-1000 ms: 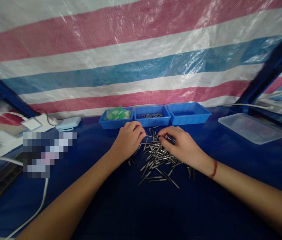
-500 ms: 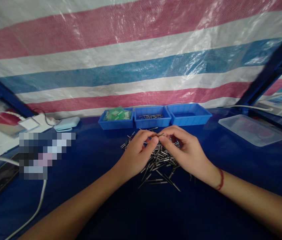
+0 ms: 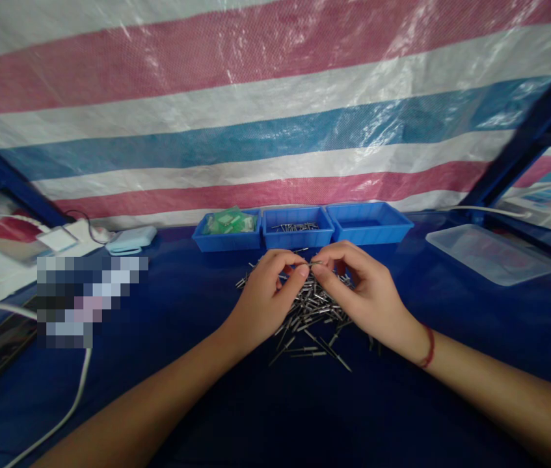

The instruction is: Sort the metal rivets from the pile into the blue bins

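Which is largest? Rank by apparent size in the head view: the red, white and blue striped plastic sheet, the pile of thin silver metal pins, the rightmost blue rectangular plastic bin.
1. Striped sheet, running past the frame
2. Pile of pins, partly hidden
3. Rightmost bin

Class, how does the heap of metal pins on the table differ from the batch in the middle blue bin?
The heap is larger; the batch is smaller. The heap spreads loosely on the table; the batch lies within the middle blue bin. The left hand and right hand partly hide the heap; neither covers the batch. In both, the pieces look slim, silvery and metallic.
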A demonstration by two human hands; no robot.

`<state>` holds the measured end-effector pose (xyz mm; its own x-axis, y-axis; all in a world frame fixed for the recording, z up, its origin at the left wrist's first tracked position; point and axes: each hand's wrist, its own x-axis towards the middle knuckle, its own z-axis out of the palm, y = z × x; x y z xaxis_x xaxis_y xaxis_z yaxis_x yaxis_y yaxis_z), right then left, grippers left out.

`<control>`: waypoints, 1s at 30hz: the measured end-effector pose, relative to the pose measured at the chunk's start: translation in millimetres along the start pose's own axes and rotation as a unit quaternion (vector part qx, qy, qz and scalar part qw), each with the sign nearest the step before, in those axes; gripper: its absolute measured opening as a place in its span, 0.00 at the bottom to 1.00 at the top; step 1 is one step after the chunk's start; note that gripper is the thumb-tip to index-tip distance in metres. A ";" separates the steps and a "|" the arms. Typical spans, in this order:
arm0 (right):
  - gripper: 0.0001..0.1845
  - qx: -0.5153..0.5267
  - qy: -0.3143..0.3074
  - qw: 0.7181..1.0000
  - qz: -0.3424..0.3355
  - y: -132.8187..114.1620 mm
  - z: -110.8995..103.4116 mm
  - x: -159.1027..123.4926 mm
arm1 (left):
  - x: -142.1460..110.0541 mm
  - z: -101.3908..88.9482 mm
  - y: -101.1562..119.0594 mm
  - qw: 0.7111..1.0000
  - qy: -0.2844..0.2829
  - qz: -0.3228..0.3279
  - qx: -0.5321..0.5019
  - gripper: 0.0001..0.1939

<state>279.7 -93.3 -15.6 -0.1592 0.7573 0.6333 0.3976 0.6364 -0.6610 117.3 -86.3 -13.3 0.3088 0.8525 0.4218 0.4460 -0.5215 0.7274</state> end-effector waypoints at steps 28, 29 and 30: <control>0.08 -0.028 -0.099 0.994 -0.027 2.3 -1.8 7.9 | 1.0 -6.1 2.7 0.999 0.037 -0.004 0.031 0.04; 0.07 -0.055 -0.078 0.995 -0.034 4.4 -3.3 13.4 | 3.0 -8.7 0.9 0.999 0.036 -0.016 0.035 0.04; 0.06 -0.084 -0.051 0.994 -0.042 7.6 -4.7 20.5 | 5.8 -12.3 -1.6 0.998 0.037 -0.025 0.040 0.05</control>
<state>283.7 -73.6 -5.7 -0.2857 0.7188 0.6337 0.5235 0.6710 -0.5251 108.1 -80.1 -5.3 0.2224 0.8765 0.4270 0.5252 -0.4767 0.7049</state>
